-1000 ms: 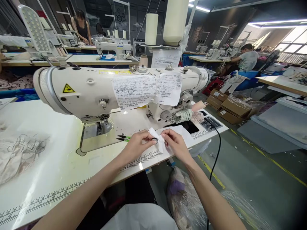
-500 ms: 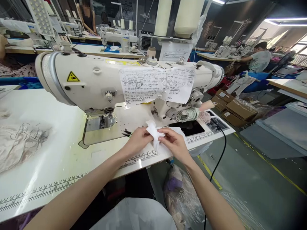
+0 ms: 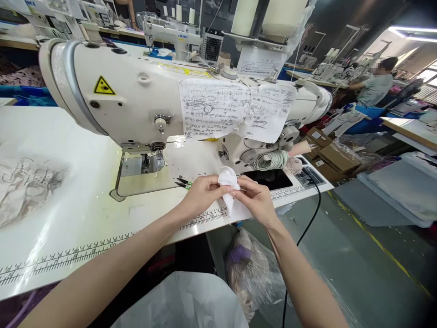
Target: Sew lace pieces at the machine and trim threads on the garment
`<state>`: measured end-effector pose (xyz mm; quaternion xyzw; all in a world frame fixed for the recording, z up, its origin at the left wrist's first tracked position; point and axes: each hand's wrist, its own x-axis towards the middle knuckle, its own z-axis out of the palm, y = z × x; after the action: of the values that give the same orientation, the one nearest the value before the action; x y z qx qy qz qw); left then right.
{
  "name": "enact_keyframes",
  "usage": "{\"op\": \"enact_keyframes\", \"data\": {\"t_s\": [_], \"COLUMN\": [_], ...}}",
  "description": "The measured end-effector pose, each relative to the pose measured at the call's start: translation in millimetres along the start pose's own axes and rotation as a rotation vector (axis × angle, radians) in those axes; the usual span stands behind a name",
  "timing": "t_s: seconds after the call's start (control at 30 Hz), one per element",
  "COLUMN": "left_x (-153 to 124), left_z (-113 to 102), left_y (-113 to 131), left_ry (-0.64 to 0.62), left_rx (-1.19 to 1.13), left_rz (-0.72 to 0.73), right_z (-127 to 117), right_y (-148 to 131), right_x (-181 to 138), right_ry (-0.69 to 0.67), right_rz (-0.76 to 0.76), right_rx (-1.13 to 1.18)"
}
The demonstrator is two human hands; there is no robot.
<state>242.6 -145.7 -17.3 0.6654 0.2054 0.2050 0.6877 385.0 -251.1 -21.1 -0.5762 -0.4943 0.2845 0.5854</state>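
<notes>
My left hand and my right hand meet over the front edge of the white sewing table, both pinched on a small white piece of cloth bunched up between them. The cloth's lower end hangs down between my fingers. Thread snips with green handles lie on the table just left of my left hand. Behind my hands stands a white sewing machine with handwritten paper notes taped to its arm.
A coil of white elastic sits at the machine's right end. Lacy fabric in clear plastic lies at the table's left. A plastic bag of fabric sits below the table, with a black cable beside it. Cardboard boxes and another person are at right.
The flat cloth has been gathered into a bunch between my hands, and a dark ring seen under it earlier is now hidden. The view has tilted down and shifted slightly.
</notes>
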Motion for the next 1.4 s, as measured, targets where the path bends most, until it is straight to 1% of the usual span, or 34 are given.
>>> {"op": "enact_keyframes", "data": {"t_s": [0.13,0.3,0.37,0.47,0.57,0.63,0.77,0.9,1.03,1.2,1.27,1.3,1.33,1.4], "left_x": [-1,-2,-3,-3,-2,-2,-2,-2,-2,-3,-3,-2,-2,-1], "left_z": [0,1,1,1,0,-1,-3,-5,-7,-7,-7,-6,-5,-3], "left_y": [3,7,9,10,9,6,3,4,3,2,3,3,3,3], "left_ry": [0.007,0.066,0.036,-0.022,-0.073,-0.089,-0.054,-0.074,-0.050,0.012,0.042,0.057,0.076,0.119], "left_rx": [0.005,0.032,-0.056,-0.280,-0.366,-0.369,-0.369,-0.448,-0.523,-0.474,-0.428,-0.398,-0.367,-0.298], "left_rz": [-0.021,-0.031,-0.056,-0.137,-0.186,-0.204,-0.216,-0.224,-0.260,-0.234,-0.215,-0.199,-0.180,-0.123], "right_z": [0,7,9,11,12,12,12,10,9,3,-1,-2,-3,1], "right_y": [0,4,6,10,13,13,8,7,12,13,12,12,11,11], "right_x": [1,2,1,-1,-1,-1,0,0,2,7,8,9,8,7], "right_ry": [0.004,0.122,0.191,0.291,0.348,0.342,0.271,0.249,0.296,0.463,0.490,0.480,0.449,0.341], "right_rz": [-0.005,-0.040,-0.038,-0.031,-0.027,-0.013,0.014,0.077,0.089,0.124,0.107,0.086,0.060,0.018], "right_rx": [-0.016,-0.056,-0.076,-0.096,-0.106,-0.105,-0.083,0.069,0.171,0.285,0.258,0.206,0.130,-0.040]}}
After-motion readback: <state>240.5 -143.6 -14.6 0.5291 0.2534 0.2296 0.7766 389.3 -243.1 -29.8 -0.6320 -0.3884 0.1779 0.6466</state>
